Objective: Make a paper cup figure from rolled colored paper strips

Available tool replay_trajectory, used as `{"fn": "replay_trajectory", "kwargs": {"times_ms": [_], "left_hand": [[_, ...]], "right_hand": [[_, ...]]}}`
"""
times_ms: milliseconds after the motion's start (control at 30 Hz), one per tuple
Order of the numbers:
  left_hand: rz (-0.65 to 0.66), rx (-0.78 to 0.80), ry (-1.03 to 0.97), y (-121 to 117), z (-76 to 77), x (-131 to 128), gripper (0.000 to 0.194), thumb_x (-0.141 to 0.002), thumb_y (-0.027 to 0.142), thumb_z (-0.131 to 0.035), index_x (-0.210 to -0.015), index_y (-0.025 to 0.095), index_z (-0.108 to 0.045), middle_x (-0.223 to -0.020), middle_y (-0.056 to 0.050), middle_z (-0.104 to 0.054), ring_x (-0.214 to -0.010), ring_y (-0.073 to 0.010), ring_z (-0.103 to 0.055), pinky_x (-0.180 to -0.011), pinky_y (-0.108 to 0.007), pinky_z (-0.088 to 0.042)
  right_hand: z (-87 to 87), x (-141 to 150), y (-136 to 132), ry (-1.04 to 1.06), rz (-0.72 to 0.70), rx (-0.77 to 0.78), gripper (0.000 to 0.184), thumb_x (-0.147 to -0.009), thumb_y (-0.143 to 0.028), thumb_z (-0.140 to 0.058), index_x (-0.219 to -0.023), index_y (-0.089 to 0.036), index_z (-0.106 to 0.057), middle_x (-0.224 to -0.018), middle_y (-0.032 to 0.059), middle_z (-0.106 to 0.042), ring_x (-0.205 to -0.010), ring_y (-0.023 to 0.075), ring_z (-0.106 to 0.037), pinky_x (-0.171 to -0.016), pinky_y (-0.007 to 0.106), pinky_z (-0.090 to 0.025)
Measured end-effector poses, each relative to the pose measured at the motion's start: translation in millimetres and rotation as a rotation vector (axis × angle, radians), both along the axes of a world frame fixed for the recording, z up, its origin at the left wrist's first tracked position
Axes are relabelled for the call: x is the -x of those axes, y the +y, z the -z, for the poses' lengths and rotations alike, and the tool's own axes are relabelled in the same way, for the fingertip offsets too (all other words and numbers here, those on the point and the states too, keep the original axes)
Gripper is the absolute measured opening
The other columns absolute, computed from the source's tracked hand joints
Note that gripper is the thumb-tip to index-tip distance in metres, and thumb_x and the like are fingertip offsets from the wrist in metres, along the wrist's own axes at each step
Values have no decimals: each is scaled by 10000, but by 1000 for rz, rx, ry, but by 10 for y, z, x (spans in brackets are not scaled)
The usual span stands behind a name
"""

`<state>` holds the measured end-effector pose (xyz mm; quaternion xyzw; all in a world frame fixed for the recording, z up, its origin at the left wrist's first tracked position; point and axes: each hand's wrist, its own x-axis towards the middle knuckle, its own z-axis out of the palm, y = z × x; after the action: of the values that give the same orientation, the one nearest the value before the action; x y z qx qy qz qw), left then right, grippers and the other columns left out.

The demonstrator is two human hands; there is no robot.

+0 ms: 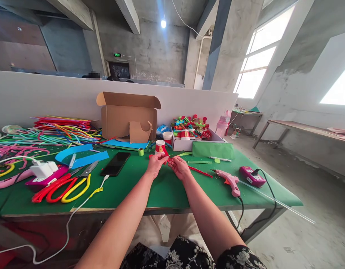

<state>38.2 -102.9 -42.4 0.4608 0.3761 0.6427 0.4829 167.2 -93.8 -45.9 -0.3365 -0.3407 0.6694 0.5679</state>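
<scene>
Red strip sits between the two hands above the green table, in front of a cup with a red band; the left hand pinches it, thumb and fingers together, and the right hand has its fingertips clamped on it just beside. A green roll and a phone lie to the left, scissors farther out, a pink glue gun to the right, and a cardboard box stands behind
</scene>
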Motion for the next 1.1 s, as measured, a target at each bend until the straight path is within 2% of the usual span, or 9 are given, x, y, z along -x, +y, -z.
{"fn": "replay_trajectory", "kwargs": {"times_ms": [333, 567, 767, 1100], "left_hand": [[-14, -11, 30, 3, 1, 13, 306, -515, 394, -854, -633, 156, -701, -630, -13, -655, -574, -116, -495, -559, -253, -398], [-18, -8, 12, 5, 3, 4, 314, -491, 374, -883, -617, 153, -699, -571, 10, -621, -543, -107, -488, -550, -251, -391], [-18, 6, -21, 31, 25, 5, 344, -434, 362, -905, -621, 146, -713, -605, -6, -662, -573, -120, -538, -577, -252, -421], [1, 28, -8, 41, 57, 25, 278, -528, 347, -878, -657, 137, -748, -567, -14, -645, -525, -112, -531, -538, -255, -441]], "right_hand": [[15, 27, 10, 8, -52, -23, 307, -526, -255, -924, -663, -172, -661, -604, -18, -662, -537, 94, -606, -611, 237, -551], [21, 27, -2, -23, -42, -67, 373, -456, -367, -941, -620, -178, -663, -542, -37, -621, -524, 93, -579, -594, 244, -538], [4, 43, -28, -66, -4, -98, 388, -442, -395, -928, -618, -168, -666, -558, -22, -636, -540, 104, -593, -624, 266, -533], [-3, 69, -19, -150, 99, -170, 331, -461, -386, -890, -656, -189, -710, -573, -31, -662, -530, 112, -582, -622, 283, -526]]}}
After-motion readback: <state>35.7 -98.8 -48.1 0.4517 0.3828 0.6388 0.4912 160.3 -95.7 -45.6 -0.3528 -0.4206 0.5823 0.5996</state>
